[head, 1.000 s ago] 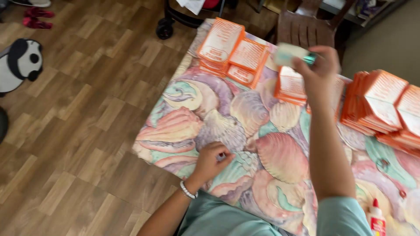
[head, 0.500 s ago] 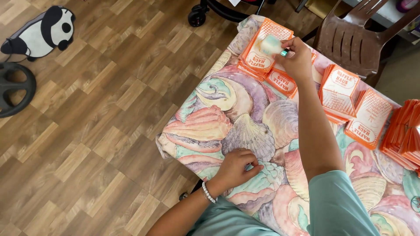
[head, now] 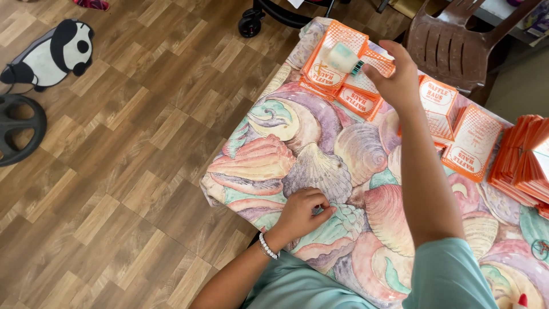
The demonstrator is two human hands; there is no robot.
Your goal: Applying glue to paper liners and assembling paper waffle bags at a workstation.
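Glue bottle, pale and seemingly capped in teal, is held up in the right hand, whose fingers are closed around its cap end; it hangs above the far corner of the bench. Directly under it lies a stack of orange-and-white paper sleeves, with more sleeves lying flat to the right and a thick pile of them at the right edge. The left hand rests near the front edge of the seashell-patterned cloth, fingers curled shut; whether it pinches anything is unclear. A beaded bracelet circles that wrist. Beyond the bench stands a brown plastic chair, and a panda-shaped toy lies on the wood floor.
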